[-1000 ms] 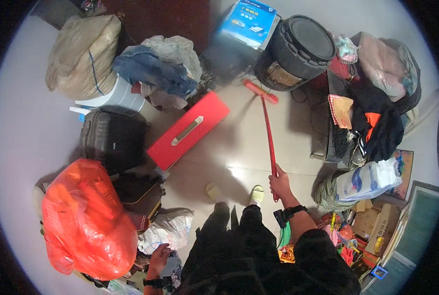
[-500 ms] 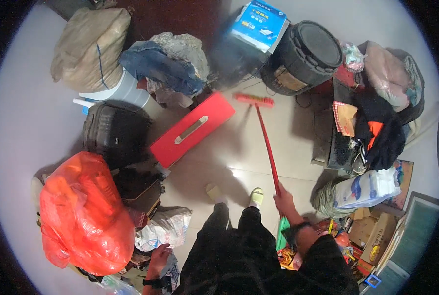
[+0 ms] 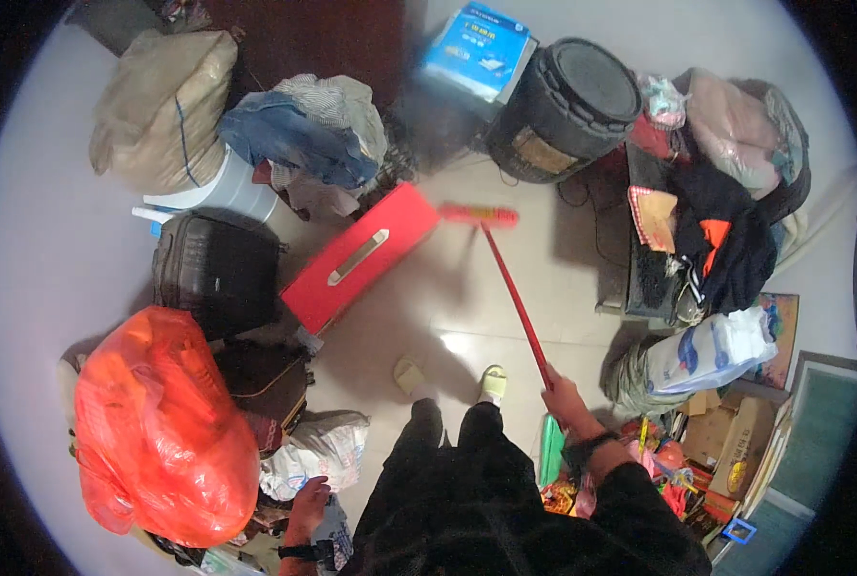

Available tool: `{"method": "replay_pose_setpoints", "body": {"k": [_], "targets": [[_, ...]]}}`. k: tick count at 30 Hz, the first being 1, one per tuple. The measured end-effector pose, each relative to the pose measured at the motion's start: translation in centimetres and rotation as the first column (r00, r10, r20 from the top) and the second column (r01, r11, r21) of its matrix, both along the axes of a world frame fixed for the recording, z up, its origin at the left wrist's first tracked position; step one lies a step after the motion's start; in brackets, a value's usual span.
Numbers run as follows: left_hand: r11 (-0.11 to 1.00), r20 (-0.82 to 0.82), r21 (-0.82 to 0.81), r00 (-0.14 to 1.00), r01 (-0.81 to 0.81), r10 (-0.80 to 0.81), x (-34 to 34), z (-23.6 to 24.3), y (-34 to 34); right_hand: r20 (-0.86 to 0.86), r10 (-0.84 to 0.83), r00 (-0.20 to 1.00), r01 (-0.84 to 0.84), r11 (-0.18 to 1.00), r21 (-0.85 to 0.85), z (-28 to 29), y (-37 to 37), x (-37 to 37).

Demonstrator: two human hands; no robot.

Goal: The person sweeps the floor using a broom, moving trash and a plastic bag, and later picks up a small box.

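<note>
My right hand point(image 3: 565, 408) grips the long red handle point(image 3: 515, 293) of a broom, low at the right of my body. The broom head point(image 3: 478, 215), red and motion-blurred, lies on the tiled floor beside the upper right corner of a long red box point(image 3: 359, 254); whether they touch I cannot tell. My left hand point(image 3: 310, 494) hangs at the lower left with loosely curved fingers and nothing visible in it, beside a white woven sack point(image 3: 313, 456) and a big red plastic bag point(image 3: 164, 427).
Suitcase point(image 3: 212, 274), beige sack point(image 3: 159, 115) and clothes pile point(image 3: 303, 134) line the left. Black barrel point(image 3: 553, 115) and blue-white package point(image 3: 471, 53) stand ahead. Right are a stand point(image 3: 644, 269) with clothes, wrapped bundle point(image 3: 702, 350) and cluttered cardboard point(image 3: 721, 432). My slippered feet point(image 3: 494, 384) stand mid-floor.
The broom head has swung down and leftward from near the barrel to beside the red box, now lying nearly level. My right hand has moved slightly down and right with the handle.
</note>
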State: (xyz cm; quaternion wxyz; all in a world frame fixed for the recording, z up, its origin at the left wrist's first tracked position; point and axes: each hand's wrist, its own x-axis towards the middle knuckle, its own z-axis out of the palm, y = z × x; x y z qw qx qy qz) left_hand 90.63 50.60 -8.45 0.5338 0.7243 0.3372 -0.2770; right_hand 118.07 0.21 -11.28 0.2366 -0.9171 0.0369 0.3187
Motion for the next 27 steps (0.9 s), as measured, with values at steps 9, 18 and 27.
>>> {"method": "replay_pose_setpoints", "body": {"k": [9, 18, 27], "targets": [[0.994, -0.181, -0.066, 0.979, 0.085, -0.096, 3.4, 2.2, -1.4, 0.197, -0.177, 0.964, 0.169, 0.984, 0.058, -3.3, -1.4, 3.7], [0.968, -0.104, 0.100, 0.970, 0.230, -0.219, 0.2, 2.4, -2.2, 0.011, -0.097, 0.995, 0.096, 0.995, 0.018, -4.1, -3.6, 0.5], [0.994, -0.113, 0.010, 0.988, 0.107, -0.105, 1.1, 1.7, -5.5, -0.032, -0.313, 0.949, 0.315, 0.939, 0.138, 0.9, -4.3, 2.3]]}}
